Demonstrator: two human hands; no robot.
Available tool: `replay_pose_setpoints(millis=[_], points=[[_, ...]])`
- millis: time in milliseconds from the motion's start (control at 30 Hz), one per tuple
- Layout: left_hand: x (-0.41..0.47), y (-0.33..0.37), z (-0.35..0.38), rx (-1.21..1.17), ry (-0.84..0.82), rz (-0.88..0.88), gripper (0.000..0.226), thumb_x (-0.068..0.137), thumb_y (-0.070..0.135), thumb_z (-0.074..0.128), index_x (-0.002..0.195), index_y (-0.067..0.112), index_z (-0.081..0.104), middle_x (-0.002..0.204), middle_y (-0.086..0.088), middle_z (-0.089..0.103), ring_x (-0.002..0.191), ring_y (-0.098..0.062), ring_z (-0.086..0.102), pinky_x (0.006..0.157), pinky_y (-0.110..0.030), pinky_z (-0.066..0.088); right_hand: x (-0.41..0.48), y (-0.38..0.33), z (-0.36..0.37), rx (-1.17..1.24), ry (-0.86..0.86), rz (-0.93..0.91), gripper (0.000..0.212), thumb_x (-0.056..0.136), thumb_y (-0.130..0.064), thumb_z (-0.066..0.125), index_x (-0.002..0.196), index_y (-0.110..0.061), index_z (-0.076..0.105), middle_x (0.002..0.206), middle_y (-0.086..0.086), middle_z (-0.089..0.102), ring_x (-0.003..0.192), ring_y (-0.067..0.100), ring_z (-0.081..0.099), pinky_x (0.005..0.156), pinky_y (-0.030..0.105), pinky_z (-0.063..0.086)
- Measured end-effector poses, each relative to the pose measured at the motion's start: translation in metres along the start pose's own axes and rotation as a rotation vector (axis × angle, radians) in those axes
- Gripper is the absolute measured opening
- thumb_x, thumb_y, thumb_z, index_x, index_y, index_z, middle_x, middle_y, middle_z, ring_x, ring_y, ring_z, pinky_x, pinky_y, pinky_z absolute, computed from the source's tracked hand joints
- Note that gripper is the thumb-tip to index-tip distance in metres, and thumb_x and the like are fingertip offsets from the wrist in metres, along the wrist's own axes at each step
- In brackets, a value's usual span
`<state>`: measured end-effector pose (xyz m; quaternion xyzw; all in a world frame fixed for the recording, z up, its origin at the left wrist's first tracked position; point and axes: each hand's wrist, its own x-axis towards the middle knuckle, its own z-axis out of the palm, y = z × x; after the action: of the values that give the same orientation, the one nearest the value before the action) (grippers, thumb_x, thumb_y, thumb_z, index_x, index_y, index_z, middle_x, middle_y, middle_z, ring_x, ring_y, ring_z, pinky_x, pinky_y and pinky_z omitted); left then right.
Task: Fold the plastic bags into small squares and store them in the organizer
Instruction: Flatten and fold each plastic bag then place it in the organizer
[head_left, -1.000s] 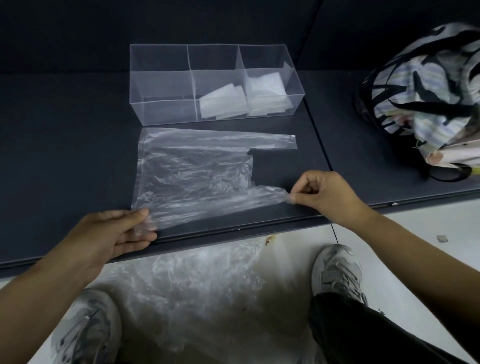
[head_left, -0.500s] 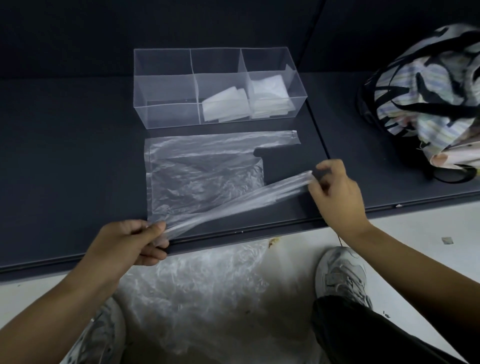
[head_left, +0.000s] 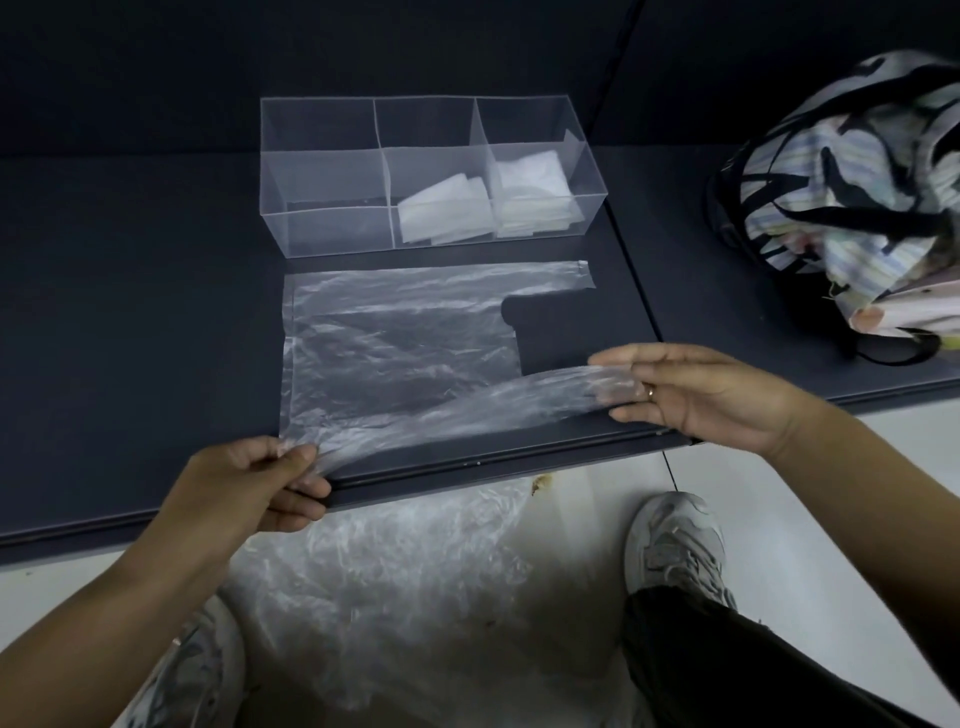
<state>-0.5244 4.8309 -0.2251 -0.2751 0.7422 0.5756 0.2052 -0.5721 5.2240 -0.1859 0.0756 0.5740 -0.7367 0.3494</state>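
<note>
Plastic bag: clear, T-shirt type, spread on the dark table, bottom seam to the left, handles to the right. The far half lies flat. The near long edge is raised off the surface and stretched between both hands. Left hand: at the table's front edge, fingers curled, pinching the bag's near-left corner between thumb and fingers. Right hand: to the right, over the table near its front edge, gripping the end of the near handle strip between extended fingers above and the thumb below; a ring shows on one finger. The far handle strip rests flat, untouched. Organizer: clear box with three compartments side by side, standing just behind the bag's far edge, near but not touching it. Folded bags lie as white squares in the middle compartment, and more are stacked in the right one. Striped tote sits at far right on the table, well apart from the bag. On the floor, crumpled plastic sheet lies between the person's shoes.
</note>
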Motion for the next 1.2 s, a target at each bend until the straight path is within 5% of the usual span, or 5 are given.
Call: replay_pose_setpoints(millis=[333,500,733,967,1200], points=[[-0.004,0.007,0.0,0.001,-0.031,-0.021,0.017,0.09,0.018,0.063,0.09,0.001,0.066,0.068,-0.012,0.072,0.051,-0.019,0.068,0.041,-0.019,0.05,0.001,-0.013,-0.004,-0.348,-0.301,0.175,0.046,0.082,0.009,0.059,0.126,-0.002,0.051,0.094,0.007,0.059,0.077,0.009,0.059,0.067,0.022,0.051],[-0.003,0.009,-0.001,0.002,-0.038,-0.04,0.017,0.089,0.019,0.063,0.09,0.002,0.066,0.07,-0.013,0.072,0.051,-0.019,0.068,0.041,-0.02,0.05,-0.001,-0.015,0.001,-0.398,-0.396,0.178,0.016,0.073,-0.015,0.078,0.086,-0.018,0.068,0.073,-0.003,0.055,0.063,0.008,0.049,0.061,0.019,0.045],[-0.001,0.011,-0.004,0.023,-0.063,-0.061,0.018,0.089,0.018,0.063,0.09,0.001,0.065,0.071,-0.013,0.073,0.051,-0.018,0.068,0.041,-0.019,0.05,-0.012,-0.031,-0.009,-0.39,-0.442,0.043,0.021,0.08,-0.024,0.074,0.096,-0.011,0.071,0.097,0.002,0.058,0.087,0.017,0.05,0.081,0.024,0.044],[-0.002,0.011,-0.004,0.031,-0.058,-0.065,0.021,0.089,0.019,0.063,0.091,-0.001,0.065,0.07,-0.012,0.073,0.052,-0.018,0.068,0.04,-0.018,0.049,-0.002,-0.025,0.012,-0.365,-0.058,-0.159,0.007,0.067,-0.018,0.079,0.07,-0.022,0.075,0.083,-0.004,0.065,0.08,0.008,0.058,0.077,0.019,0.047],[-0.005,0.007,-0.001,0.051,-0.026,-0.024,0.02,0.089,0.02,0.063,0.088,0.0,0.067,0.07,-0.011,0.073,0.056,-0.02,0.07,0.041,-0.018,0.049,0.021,0.008,0.032,-0.843,0.721,-0.21,0.03,0.081,-0.006,0.066,0.061,-0.013,0.046,0.055,0.002,0.065,0.044,0.007,0.054,0.049,0.02,0.046]])
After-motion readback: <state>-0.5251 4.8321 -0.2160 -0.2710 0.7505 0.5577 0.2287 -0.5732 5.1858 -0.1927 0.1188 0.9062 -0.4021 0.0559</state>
